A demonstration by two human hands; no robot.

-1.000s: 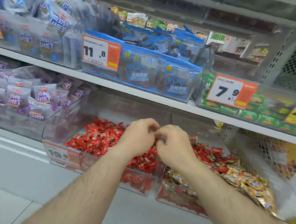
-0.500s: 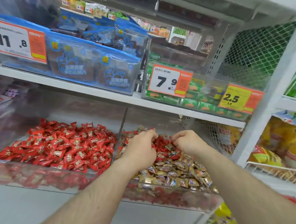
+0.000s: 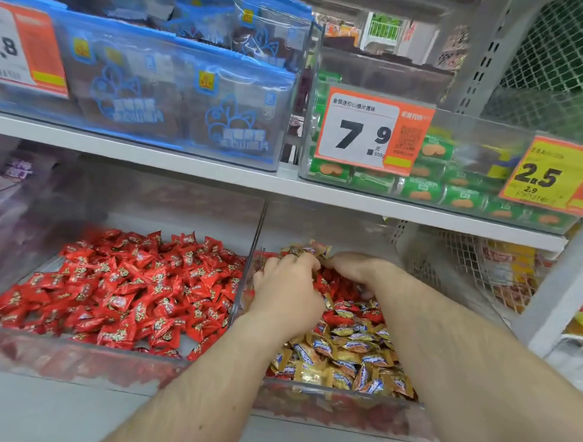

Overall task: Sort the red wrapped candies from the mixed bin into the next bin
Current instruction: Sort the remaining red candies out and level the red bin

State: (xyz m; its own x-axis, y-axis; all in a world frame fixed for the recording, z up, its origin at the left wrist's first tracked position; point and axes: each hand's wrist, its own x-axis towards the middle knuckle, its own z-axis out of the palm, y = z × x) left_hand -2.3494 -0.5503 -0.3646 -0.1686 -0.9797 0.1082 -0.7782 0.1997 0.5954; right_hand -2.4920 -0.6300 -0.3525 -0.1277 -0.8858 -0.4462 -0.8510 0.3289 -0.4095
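The left clear bin (image 3: 70,357) holds a heap of red wrapped candies (image 3: 125,292). To its right, the mixed bin (image 3: 340,406) has gold wrapped candies (image 3: 343,357) in front and red candies (image 3: 342,290) behind. Both my hands are deep in the mixed bin's back part. My left hand (image 3: 286,289) has its fingers curled into the pile, with a few gold-brown wrappers (image 3: 310,249) showing just past the fingertips. My right hand (image 3: 355,269) lies palm down beside it, touching the candies. Its fingertips are hidden behind the left hand.
A shelf board (image 3: 218,172) runs close above the bins, carrying blue snack bags (image 3: 174,97) and a bin of green packets (image 3: 422,187) with price tags. A white upright post (image 3: 558,298) and wire mesh stand on the right. Purple packets sit at far left.
The view has swung right and closer. Both hands have moved from the bins' divider to the back of the mixed bin and dug lower into the candies.
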